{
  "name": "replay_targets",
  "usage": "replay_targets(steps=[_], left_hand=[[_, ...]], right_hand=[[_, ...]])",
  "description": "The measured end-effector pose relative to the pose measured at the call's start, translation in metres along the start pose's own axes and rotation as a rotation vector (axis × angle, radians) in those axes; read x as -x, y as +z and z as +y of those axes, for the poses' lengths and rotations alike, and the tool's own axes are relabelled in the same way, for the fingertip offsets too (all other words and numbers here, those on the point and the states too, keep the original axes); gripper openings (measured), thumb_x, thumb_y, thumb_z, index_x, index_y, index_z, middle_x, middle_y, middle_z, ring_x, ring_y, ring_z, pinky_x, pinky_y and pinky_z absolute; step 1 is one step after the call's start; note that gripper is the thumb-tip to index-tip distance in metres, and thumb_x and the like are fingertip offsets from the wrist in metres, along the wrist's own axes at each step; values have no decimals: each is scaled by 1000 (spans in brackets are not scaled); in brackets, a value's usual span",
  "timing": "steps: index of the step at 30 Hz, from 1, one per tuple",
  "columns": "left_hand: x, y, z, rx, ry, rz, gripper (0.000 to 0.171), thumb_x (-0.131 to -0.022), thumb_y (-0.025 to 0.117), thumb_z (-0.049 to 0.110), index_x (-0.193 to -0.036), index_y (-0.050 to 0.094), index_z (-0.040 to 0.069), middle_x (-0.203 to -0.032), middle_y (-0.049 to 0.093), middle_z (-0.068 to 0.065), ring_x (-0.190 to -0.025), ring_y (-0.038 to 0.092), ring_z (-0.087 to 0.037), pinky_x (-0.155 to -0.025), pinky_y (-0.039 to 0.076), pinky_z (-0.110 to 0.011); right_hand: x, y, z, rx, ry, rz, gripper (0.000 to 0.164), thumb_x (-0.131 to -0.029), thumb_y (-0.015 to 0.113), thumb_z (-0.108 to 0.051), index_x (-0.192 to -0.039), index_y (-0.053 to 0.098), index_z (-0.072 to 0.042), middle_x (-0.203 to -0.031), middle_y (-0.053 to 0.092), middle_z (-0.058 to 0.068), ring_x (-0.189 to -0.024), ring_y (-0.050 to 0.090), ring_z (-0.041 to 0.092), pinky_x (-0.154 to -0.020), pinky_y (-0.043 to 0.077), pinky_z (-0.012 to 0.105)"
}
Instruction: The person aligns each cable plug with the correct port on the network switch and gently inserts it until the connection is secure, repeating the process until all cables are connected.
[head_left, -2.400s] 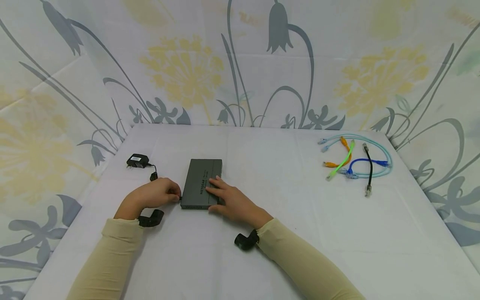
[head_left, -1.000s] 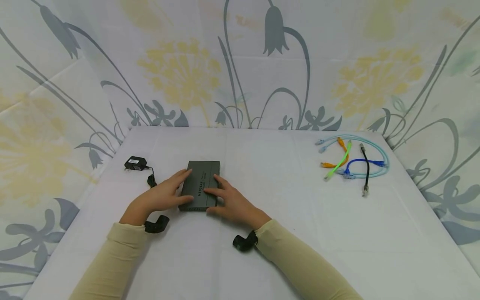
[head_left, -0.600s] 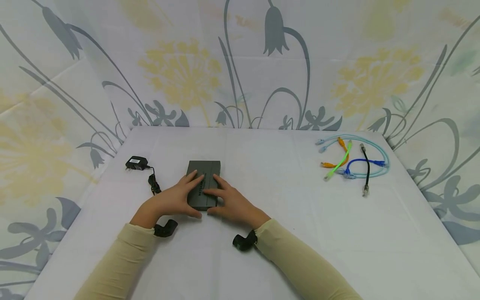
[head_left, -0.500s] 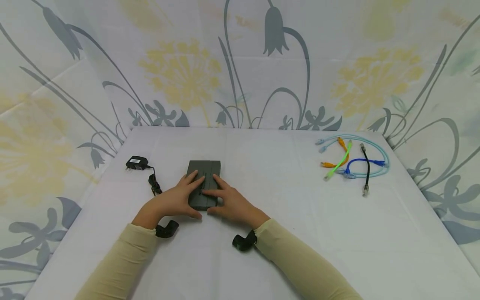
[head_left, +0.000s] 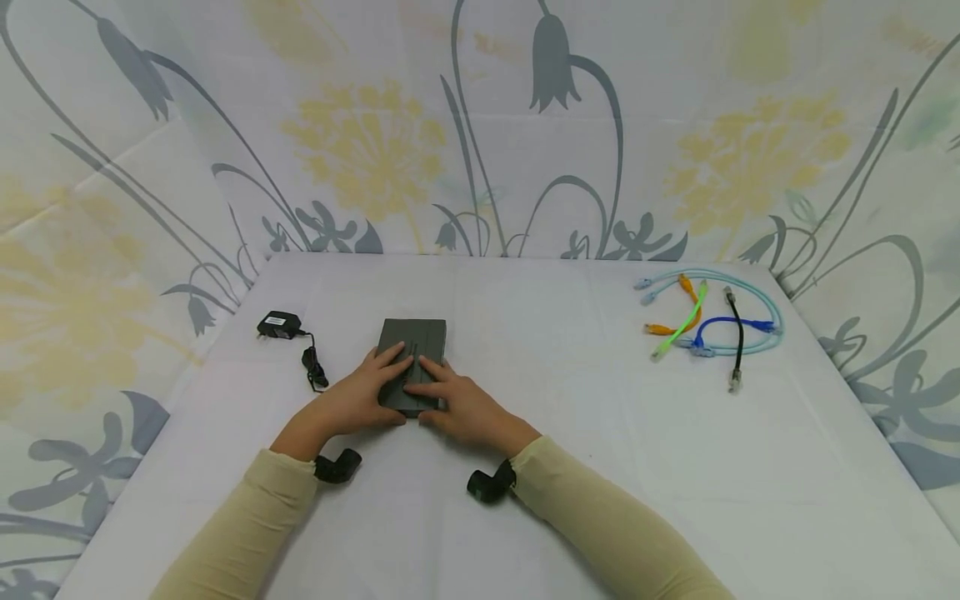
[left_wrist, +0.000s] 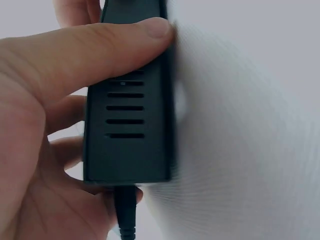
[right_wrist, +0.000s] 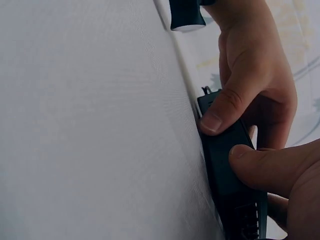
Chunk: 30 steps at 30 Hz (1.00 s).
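A flat dark grey network switch lies on the table, left of centre in the head view. My left hand holds its left part, fingers across the top and thumb on the slotted near side. Opposite it, my right hand has its fingers over the right part of the top and its thumb at the near side. In the right wrist view both thumbs press that side. A black power plug sits in the switch's left end, partly hidden by the left hand in the head view.
A black power adapter lies at the back left, its bundled cord running toward the left hand. At the back right are several network cables: a light blue one, a green one, a black one, plus orange and dark blue.
My left hand has let go of the plug at the switch's left side and moved right onto the switch, its thumb settling on the near side. The right hand has stayed.
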<state>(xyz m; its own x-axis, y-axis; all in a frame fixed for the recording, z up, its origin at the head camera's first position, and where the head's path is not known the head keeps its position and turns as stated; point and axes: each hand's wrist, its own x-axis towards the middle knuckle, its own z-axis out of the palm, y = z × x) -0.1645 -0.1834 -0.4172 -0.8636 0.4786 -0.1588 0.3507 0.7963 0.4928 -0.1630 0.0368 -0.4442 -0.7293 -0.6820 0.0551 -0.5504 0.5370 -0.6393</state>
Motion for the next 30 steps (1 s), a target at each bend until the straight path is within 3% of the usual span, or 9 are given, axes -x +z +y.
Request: replay_targets(steps=[4,19,30], left_hand=[[-7,-1,0,6,29,20,90,-79,81,30,-152,33,9,-163,13,-11,-145,0,-54,-108,27,-67],[-49,-6,5,3,63,3,88,-82,78,33,-153,32,11,-164,13,-10,-146,-1,-52,-111,23,-66],[-58,-3,12,-11,11,-18,90,-83,78,33,-155,27,13,-164,8,-11,-145,-4,-52,-109,25,-68]], right_hand=[[1,-6,4,-6,-21,-3,45,-96,62,-23,-140,54,-24,-162,22,1,-144,16,49,-112,34,51],[-9,-37,33,41,0,-19,44,-97,60,-23,-141,53,-23,-161,24,1,-144,16,48,-115,29,51],[-12,-41,41,49,0,-39,47,-95,64,-23,-140,54,-24,-160,26,1,-144,19,49,-114,31,52]])
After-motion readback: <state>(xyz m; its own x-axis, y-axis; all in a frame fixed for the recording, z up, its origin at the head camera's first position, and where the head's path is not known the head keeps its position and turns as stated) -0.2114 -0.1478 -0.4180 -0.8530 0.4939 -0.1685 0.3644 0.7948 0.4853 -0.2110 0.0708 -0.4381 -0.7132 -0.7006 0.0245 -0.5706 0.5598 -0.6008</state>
